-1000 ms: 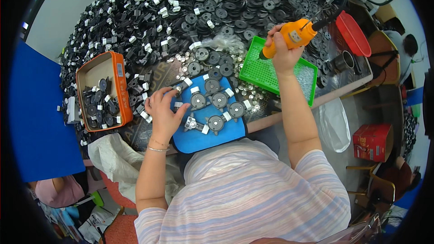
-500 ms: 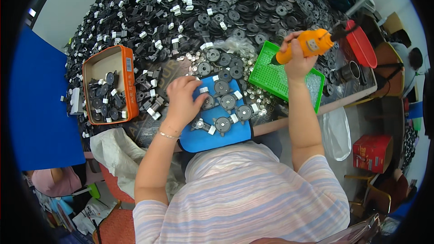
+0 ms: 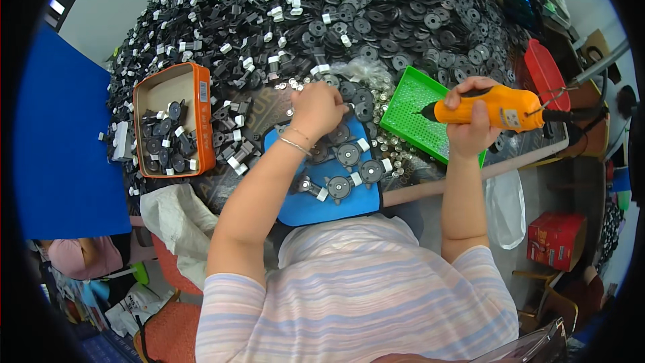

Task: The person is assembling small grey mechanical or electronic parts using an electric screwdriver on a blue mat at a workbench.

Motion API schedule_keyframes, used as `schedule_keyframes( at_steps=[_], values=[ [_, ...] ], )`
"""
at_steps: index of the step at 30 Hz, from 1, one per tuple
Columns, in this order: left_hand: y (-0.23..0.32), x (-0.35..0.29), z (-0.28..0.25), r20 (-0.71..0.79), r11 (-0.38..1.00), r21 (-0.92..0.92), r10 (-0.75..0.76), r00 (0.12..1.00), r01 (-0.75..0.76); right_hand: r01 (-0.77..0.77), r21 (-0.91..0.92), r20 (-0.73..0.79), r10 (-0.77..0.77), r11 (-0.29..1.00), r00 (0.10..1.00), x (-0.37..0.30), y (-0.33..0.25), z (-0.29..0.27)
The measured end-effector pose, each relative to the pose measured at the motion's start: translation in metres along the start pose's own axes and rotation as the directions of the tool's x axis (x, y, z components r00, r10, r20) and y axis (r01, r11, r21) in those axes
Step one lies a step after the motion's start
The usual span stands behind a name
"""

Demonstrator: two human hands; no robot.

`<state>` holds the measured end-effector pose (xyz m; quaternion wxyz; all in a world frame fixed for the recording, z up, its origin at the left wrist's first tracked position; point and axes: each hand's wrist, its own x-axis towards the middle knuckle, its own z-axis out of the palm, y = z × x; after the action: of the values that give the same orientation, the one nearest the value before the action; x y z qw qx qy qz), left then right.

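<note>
My right hand (image 3: 468,117) grips an orange electric screwdriver (image 3: 490,107), its dark tip pointing left over the green mesh tray (image 3: 410,97). At the far edge of the blue mat (image 3: 295,208), my left hand (image 3: 319,109) reaches down among loose black discs, its fingers curled. The fingertips are partly hidden, and I cannot make out what they hold. Several round black caster-like pieces with white tabs lie on the mat, among them one near its middle (image 3: 348,154) and another closer to me (image 3: 338,188). Small silver round parts (image 3: 396,151) lie between mat and tray.
A large heap of black discs (image 3: 433,21) and black parts with white tabs (image 3: 222,20) covers the table's far side. To the left stands an orange-rimmed tin (image 3: 205,117) with black pieces inside. A red tray (image 3: 545,74) lies at the right; a white sack (image 3: 176,225) hangs near my left.
My left hand has moved from the mat's left side to the discs at its far edge. The screwdriver has shifted right and lower, its tip still over the tray. The view has shifted slightly.
</note>
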<state>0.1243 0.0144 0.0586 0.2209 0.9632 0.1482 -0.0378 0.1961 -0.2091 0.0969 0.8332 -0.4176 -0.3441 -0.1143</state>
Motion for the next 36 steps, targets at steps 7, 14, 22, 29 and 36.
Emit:
schedule_keyframes(
  at_steps=[7,14,22,29,36],
  values=[
    [-0.059,-0.043,-0.047,-0.260,0.900,-0.201,0.333,0.907,-0.388,-0.044,0.010,0.053,0.044,0.999,0.998,-0.007,-0.004,0.014],
    [-0.117,-0.082,-0.023,-0.239,0.795,0.168,0.607,0.758,-0.583,-0.078,0.157,0.143,0.055,0.984,0.988,-0.018,0.009,0.056],
    [-0.099,-0.088,-0.016,-0.449,0.959,0.000,0.254,0.857,-0.285,-0.104,0.186,0.173,0.071,0.977,0.982,-0.025,0.015,0.078],
    [-0.104,-0.079,0.005,-0.372,0.990,-0.011,0.126,0.920,-0.140,-0.184,0.194,0.229,0.138,0.964,0.964,-0.031,0.017,0.096],
    [-0.092,-0.080,-0.001,-0.360,0.985,-0.117,0.073,0.930,-0.123,-0.199,0.284,0.248,0.129,0.938,0.960,-0.037,0.033,0.116]
  ],
)
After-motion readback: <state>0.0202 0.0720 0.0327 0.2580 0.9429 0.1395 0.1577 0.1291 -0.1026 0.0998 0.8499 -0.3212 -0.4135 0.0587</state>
